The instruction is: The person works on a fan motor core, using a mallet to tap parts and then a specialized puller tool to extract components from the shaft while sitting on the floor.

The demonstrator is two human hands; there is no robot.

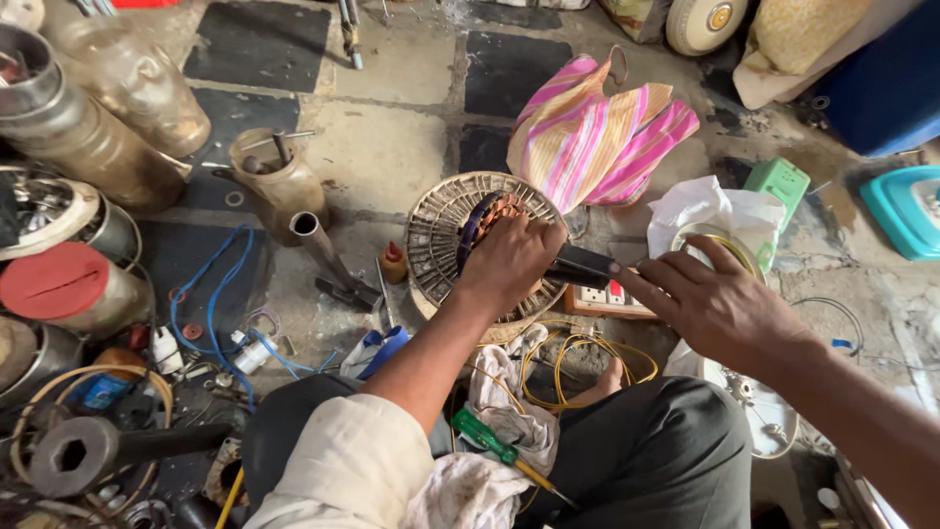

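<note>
A round fan motor stator (443,235) with copper windings lies on the floor in front of my knees. My left hand (509,257) rests on it, fingers curled over the windings and around a dark tool handle (586,264). My right hand (713,306) is just to the right, its fingertips pinching the end of that dark handle. A green-handled screwdriver (488,438) lies on a rag across my lap. Yellow wire (578,358) loops on the floor below my hands.
A striped pink cloth bag (597,132) lies behind the stator, a power strip (607,297) under my hands, a white bag (710,211) and green box (779,182) at right. Metal cans, a red lid (54,279), blue wires (211,309) and a pipe (323,250) crowd the left.
</note>
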